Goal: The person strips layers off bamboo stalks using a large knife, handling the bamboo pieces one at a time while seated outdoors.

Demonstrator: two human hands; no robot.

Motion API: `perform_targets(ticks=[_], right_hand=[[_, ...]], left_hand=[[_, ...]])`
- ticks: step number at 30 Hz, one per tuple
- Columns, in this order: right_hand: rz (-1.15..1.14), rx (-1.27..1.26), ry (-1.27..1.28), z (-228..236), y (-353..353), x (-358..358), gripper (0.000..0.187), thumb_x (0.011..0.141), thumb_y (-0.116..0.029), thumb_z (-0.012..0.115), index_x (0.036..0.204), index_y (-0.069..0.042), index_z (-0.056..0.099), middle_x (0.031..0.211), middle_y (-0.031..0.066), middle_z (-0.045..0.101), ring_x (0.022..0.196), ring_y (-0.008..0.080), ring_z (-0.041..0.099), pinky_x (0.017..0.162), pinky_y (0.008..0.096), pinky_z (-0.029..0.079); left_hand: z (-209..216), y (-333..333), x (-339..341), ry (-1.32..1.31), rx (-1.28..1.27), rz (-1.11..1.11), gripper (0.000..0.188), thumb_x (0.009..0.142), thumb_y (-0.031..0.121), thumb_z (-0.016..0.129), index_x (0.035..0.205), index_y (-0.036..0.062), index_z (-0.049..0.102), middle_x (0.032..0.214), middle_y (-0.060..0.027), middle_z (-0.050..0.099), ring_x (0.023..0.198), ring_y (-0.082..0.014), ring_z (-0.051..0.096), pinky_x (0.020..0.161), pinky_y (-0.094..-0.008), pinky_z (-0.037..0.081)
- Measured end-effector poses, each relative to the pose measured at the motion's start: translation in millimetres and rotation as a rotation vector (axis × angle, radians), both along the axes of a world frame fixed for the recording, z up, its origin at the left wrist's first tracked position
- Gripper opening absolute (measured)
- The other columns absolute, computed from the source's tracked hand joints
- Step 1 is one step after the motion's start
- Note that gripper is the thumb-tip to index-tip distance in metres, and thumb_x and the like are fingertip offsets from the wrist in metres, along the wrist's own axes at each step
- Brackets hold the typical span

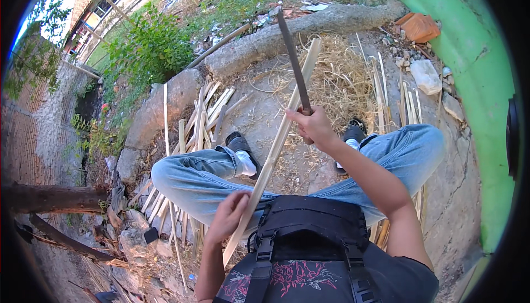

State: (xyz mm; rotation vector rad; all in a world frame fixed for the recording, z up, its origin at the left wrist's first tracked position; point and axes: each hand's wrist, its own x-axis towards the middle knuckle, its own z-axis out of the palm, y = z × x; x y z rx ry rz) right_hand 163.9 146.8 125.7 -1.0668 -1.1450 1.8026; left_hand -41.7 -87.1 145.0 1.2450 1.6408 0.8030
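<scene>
A long pale bamboo strip (274,151) slants across my lap, its far end up over the shavings and its near end beside my hip. My left hand (228,216) has its fingers curled at the strip's lower part, above my left thigh. In my right hand (314,127) is the handle of a long knife (291,49) with a narrow dark blade, pointing away from me. The blade lies close along the strip's far half; whether the two touch I cannot tell. The right fingers are wrapped round the handle, partly hidden.
Bamboo strips (207,110) lie in a pile left of my feet, and more strips (409,104) lie at the right. Curly shavings (339,74) heap beyond my right sandal (355,131). A stone kerb (309,27) runs behind; a green wall (469,54) stands at the right.
</scene>
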Motion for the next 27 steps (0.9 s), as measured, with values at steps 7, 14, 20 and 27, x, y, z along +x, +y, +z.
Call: perform_targets(ticks=[7,14,20,27], right_hand=[[0.078,0.351,-0.265,4,-23,-11,0.040,0.084,-0.036,0.067,0.063,-0.003,0.060,0.048,-0.0004,0.049,0.042,0.0099,0.041,0.043,0.0301,0.031],[0.382,1.155,-0.946,-1,-19,16,0.038,0.079,-0.040,0.066,0.067,-0.004,0.060,0.053,0.0136,0.057,0.050,0.0315,0.059,0.052,0.0402,0.048],[0.504,1.051,-1.214,-36,-12,19,0.014,0.071,-0.019,0.062,0.070,-0.004,0.062,0.062,0.0173,0.061,0.063,0.0342,0.064,0.060,0.0446,0.052],[0.357,0.921,-1.165,-59,-6,18,0.018,0.073,-0.022,0.059,0.074,-0.005,0.066,0.063,0.0191,0.062,0.063,0.0369,0.064,0.061,0.0464,0.052]], left_hand=[[-15,80,52,-0.322,-0.088,0.113,0.032,0.100,0.029,0.043,0.100,0.0003,0.057,0.068,-0.0014,0.054,0.057,-0.0087,0.052,0.053,-0.0219,0.044],[-49,92,43,-0.296,0.047,0.108,0.040,0.099,0.039,0.039,0.082,0.0055,0.051,0.055,0.0029,0.043,0.042,-0.0060,0.040,0.038,-0.0215,0.031],[-72,90,47,-0.578,-0.256,0.204,0.040,0.099,0.040,0.038,0.078,0.0088,0.049,0.051,0.0027,0.041,0.036,-0.0069,0.036,0.034,-0.0222,0.028],[-92,86,45,-0.503,-0.176,0.255,0.041,0.099,0.041,0.036,0.077,0.0086,0.048,0.049,0.0029,0.040,0.035,-0.0067,0.033,0.033,-0.0231,0.027]])
